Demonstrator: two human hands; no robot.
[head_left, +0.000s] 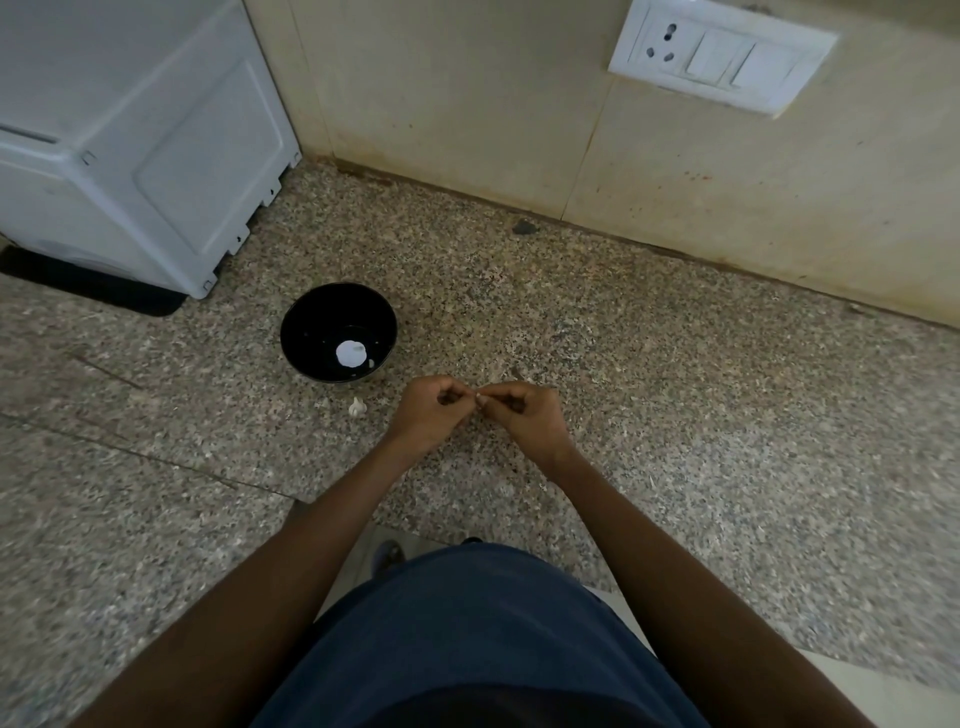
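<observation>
Head: white lump in black bowl

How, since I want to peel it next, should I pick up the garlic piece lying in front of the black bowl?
Pinch the garlic piece from above, across its wider near end. It lies loose and low on the countertop, apart from the black bowl behind it, so the near side is free. The left hand is closest, once it frees the clove.

The small whitish garlic clove is pinched between the fingertips of the left hand and right hand; only its pale tip shows.
</observation>
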